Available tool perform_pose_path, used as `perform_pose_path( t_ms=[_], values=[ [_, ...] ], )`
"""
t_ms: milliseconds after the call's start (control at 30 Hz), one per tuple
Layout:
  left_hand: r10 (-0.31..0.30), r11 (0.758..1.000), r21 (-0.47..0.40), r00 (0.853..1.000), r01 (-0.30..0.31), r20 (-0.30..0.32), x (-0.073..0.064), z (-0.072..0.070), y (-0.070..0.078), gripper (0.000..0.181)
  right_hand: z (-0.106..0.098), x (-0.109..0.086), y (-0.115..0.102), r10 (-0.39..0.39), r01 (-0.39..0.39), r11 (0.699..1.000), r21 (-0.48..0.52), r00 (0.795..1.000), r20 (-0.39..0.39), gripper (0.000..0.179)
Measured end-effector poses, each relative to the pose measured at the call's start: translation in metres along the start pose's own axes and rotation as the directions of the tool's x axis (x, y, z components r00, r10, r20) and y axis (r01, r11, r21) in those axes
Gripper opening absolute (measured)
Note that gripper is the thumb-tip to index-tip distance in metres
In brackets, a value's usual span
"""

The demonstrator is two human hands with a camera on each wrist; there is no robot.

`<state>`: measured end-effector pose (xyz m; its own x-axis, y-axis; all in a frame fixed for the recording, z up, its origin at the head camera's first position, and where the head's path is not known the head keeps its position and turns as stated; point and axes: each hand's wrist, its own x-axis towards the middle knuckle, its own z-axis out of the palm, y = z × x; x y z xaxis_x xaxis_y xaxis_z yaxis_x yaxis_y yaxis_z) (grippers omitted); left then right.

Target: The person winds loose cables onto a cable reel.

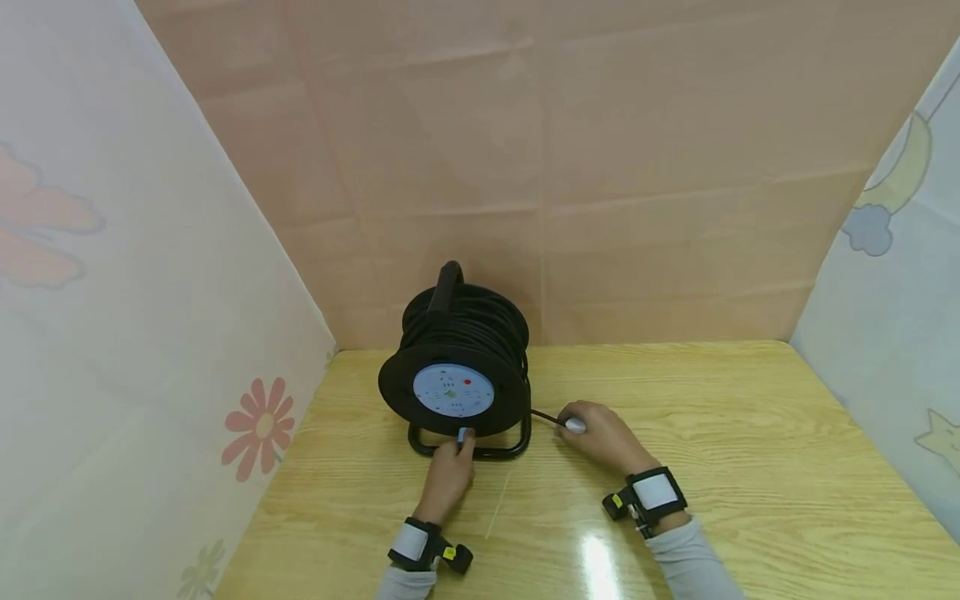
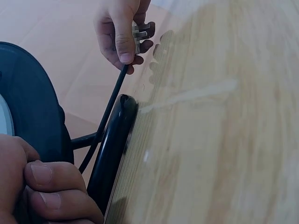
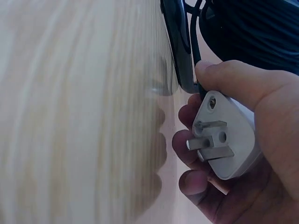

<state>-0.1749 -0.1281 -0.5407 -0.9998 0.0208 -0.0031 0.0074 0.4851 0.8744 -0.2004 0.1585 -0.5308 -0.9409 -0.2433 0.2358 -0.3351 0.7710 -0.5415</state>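
Observation:
A black cable reel (image 1: 427,354) with a round white socket face (image 1: 453,390) stands on its tubular frame, black cable wound thickly on the drum. At the bottom of its front disc, my left hand (image 1: 447,477) has its fingers curled round a small pale-blue knob (image 1: 462,434), mostly covered by the fingers. To the reel's right, my right hand (image 1: 603,437) grips a white three-pin plug (image 3: 233,135), thumb over its cable end and pins exposed. A short length of black cable (image 2: 111,102) runs from the plug back to the reel, passing beside the frame tube (image 2: 114,144).
The reel stands on a pale wood-grain table (image 1: 712,417), near the tan paper backdrop (image 1: 637,208). White patterned sheets flank the table at left (image 1: 187,292) and right (image 1: 900,317). The reel's black carrying handle (image 1: 446,292) rises above the drum.

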Motion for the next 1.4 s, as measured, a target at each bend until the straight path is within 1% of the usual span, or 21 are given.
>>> perform_pose_path(
  t_ms=[167, 333, 467, 633, 700, 800, 933, 1033, 1100, 1267, 1400],
  values=[
    [-0.001, 1.000, 0.020, 1.000, 0.001, -0.021, 0.001, -0.005, -0.002, 0.055, 0.003, 0.003, -0.002, -0.029, 0.029, 0.998, 0.048, 1.000, 0.008, 0.017],
    [0.000, 1.000, 0.021, 0.999, 0.001, -0.036, 0.003, -0.009, -0.007, 0.055, 0.006, 0.004, -0.005, -0.044, 0.041, 0.994, 0.099, 0.999, 0.030, 0.020],
    [0.004, 1.000, 0.013, 0.999, -0.004, -0.049, 0.004, -0.013, -0.010, 0.055, 0.007, 0.004, -0.007, -0.040, 0.034, 0.991, 0.127, 0.998, 0.043, 0.022],
    [0.026, 1.000, 0.013, 0.996, -0.025, -0.086, 0.004, -0.018, -0.012, 0.055, 0.008, 0.006, -0.010, -0.041, 0.033, 0.987, 0.158, 0.998, 0.050, 0.024],
    [0.024, 1.000, 0.010, 0.995, -0.024, -0.097, 0.004, -0.020, -0.013, 0.056, 0.008, 0.006, -0.012, -0.049, 0.039, 0.985, 0.169, 0.997, 0.052, 0.024],
    [0.010, 1.000, -0.015, 0.995, -0.011, -0.101, 0.006, -0.022, -0.015, 0.055, 0.009, 0.007, -0.015, -0.061, 0.052, 0.984, 0.173, 0.997, 0.050, 0.025],
    [-0.023, 0.999, -0.037, 0.995, 0.019, -0.099, 0.006, -0.027, -0.015, 0.054, 0.010, 0.009, -0.020, -0.099, 0.091, 0.980, 0.175, 0.994, 0.036, 0.027],
    [-0.031, 0.999, -0.044, 0.993, 0.026, -0.113, 0.007, -0.032, -0.015, 0.053, 0.013, 0.011, -0.024, -0.130, 0.122, 0.974, 0.189, 0.991, 0.027, 0.028],
    [-0.026, 0.999, -0.047, 0.992, 0.020, -0.127, 0.008, -0.035, -0.014, 0.053, 0.015, 0.012, -0.027, -0.139, 0.130, 0.971, 0.201, 0.990, 0.029, 0.029],
    [-0.038, 0.998, -0.056, 0.988, 0.029, -0.151, 0.007, -0.044, -0.011, 0.054, 0.021, 0.014, -0.032, -0.134, 0.119, 0.970, 0.211, 0.989, 0.060, 0.030],
    [-0.062, 0.996, -0.074, 0.985, 0.051, -0.162, 0.006, -0.050, -0.010, 0.055, 0.027, 0.015, -0.035, -0.130, 0.113, 0.974, 0.199, 0.989, 0.075, 0.028]
  ],
)
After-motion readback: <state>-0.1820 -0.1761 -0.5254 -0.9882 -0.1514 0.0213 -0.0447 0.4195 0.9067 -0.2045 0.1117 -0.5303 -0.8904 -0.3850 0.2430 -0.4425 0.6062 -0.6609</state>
